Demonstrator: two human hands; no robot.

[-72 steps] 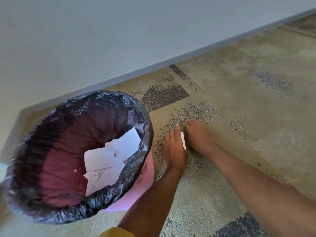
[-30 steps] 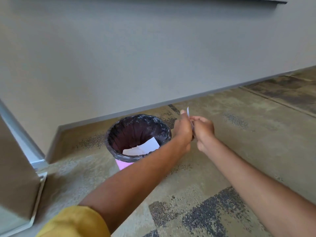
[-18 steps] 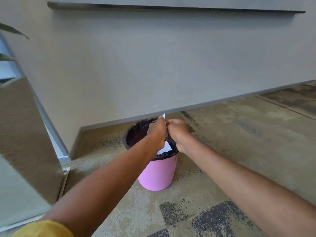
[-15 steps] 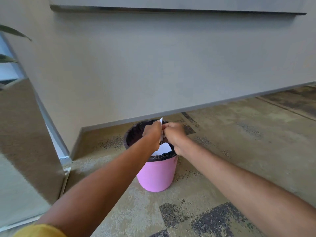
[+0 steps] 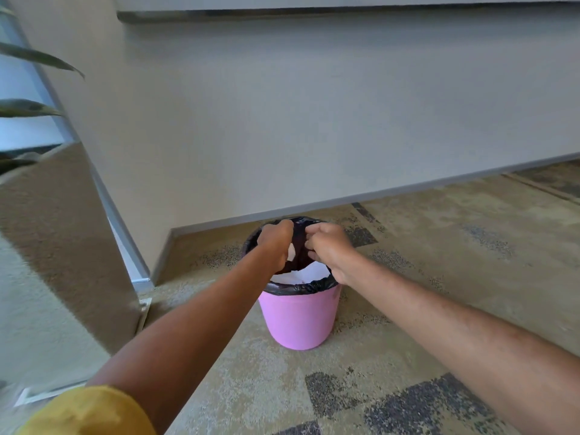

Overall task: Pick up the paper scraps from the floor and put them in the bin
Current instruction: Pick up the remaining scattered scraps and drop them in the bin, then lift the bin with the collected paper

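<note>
A pink bin (image 5: 299, 318) with a black liner (image 5: 301, 288) stands on the carpet near the wall, and white paper (image 5: 303, 274) lies inside it. Both my hands hover over its mouth, a small gap apart. My left hand (image 5: 276, 243) has its fingers curled down, and a small white paper scrap (image 5: 291, 251) shows against its palm side, above the bin opening. My right hand (image 5: 328, 248) is just right of the scrap, fingers loosely curled, with nothing seen in it.
A grey wall with a baseboard (image 5: 345, 202) runs behind the bin. A wall corner with a metal edge (image 5: 125, 240) juts out at left, and plant leaves (image 5: 28, 108) show at the far left. Patterned carpet (image 5: 470, 262) spreads to the right and front.
I have risen from the floor with the scrap pinched between both hands and carried it over the bin. The hands have since parted, and the scrap now sits lower, by my left palm.
</note>
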